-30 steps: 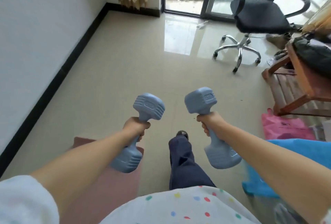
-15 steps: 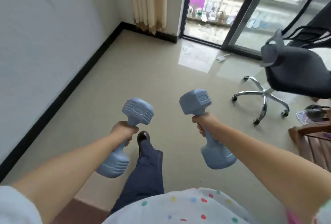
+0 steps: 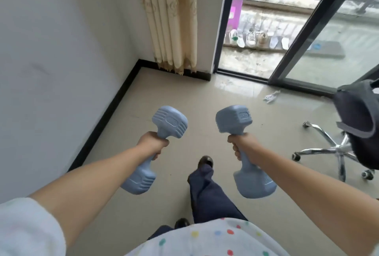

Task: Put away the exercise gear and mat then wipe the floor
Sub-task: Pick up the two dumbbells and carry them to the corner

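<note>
1. The tiled floor (image 3: 168, 91) runs to a white wall (image 3: 61, 50) on the left and an open sliding door (image 3: 307, 36) ahead.
2. An office chair (image 3: 356, 124) stands at the right, well apart from both arms.
3. The left hand (image 3: 152, 143) is wrapped round the left dumbbell (image 3: 155, 149), arm outstretched, dumbbell tilted.
4. The right hand (image 3: 244, 143) clasps the right dumbbell (image 3: 244, 151) likewise.
5. A crumpled scrap (image 3: 271, 97) lies by the door.

Office chair (image 3: 356, 132) at 3 o'clock: cut off by the right edge. Dumbbell handles: hidden inside both fists. Embossed dumbbell (image 3: 244, 149) lettering: illegible.
</note>
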### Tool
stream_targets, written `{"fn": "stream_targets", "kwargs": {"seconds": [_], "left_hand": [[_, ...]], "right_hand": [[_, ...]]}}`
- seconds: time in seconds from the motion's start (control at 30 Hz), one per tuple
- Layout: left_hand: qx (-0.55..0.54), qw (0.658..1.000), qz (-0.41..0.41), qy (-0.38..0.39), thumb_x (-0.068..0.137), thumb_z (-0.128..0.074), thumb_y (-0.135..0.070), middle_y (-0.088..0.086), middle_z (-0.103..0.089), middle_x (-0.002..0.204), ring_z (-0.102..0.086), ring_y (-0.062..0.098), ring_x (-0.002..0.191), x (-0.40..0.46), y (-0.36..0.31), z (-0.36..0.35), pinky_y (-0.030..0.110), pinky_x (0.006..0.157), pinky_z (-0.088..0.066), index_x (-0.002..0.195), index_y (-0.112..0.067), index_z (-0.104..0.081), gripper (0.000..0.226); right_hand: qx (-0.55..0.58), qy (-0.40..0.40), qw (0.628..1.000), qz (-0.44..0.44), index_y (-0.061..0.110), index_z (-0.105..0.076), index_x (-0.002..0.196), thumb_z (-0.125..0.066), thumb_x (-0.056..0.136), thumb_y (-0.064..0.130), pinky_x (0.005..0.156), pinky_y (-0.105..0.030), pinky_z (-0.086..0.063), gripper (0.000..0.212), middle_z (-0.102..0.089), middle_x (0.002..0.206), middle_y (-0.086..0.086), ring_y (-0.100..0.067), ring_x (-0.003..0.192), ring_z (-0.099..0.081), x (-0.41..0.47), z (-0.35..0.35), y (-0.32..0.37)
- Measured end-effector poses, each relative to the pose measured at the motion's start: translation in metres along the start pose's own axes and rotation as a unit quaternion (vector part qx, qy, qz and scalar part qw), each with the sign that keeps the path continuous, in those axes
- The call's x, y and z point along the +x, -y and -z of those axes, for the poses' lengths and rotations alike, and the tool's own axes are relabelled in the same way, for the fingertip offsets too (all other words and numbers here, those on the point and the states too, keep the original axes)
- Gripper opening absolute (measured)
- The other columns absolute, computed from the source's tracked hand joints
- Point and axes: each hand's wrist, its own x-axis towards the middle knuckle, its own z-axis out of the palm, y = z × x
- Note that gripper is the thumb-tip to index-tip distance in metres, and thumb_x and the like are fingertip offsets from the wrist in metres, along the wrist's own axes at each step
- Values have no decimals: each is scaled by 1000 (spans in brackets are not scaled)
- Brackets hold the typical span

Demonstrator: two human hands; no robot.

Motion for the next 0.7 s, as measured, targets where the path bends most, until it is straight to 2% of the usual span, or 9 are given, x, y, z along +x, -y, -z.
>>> {"fn": "stream_targets", "kwargs": {"seconds": [0.2, 0.43, 0.6, 0.7], "left_hand": [[-2, 1000, 14, 9, 78, -53, -8, 8, -45, 52, -37, 21, 43, 143, -99, 29, 22, 46, -32, 72, -8, -48, 8], [8, 998, 50, 22, 77, -53, -10, 9, -47, 52, -42, 23, 46, 272, -210, 75, 24, 50, -38, 71, -8, -50, 7], [16, 997, 49, 61, 78, -56, -15, 6, -48, 49, -46, 24, 49, 375, -271, 93, 28, 58, -42, 65, -10, -52, 15], [34, 994, 55, 86, 77, -56, -16, 5, -49, 48, -45, 24, 48, 444, -306, 98, 27, 57, -41, 65, -10, -52, 14]], "right_hand": [[-11, 2, 1000, -15, 11, -41, 64, -53, 80, 6, 44, -22, -30, 21, -40, 48, -5, -18, 40, -34, 140, 16, 111], [-23, 4, 998, -56, 10, -40, 64, -53, 80, 6, 43, -21, -29, 21, -39, 48, -5, -17, 36, -33, 260, 32, 245], [-4, -1, 997, -83, 11, -39, 66, -53, 81, 7, 44, -21, -28, 21, -39, 49, -4, -17, 39, -33, 347, 32, 308], [35, -21, 994, -105, 11, -39, 67, -53, 82, 6, 45, -22, -28, 21, -38, 49, -5, -17, 40, -32, 406, 31, 336]]}}
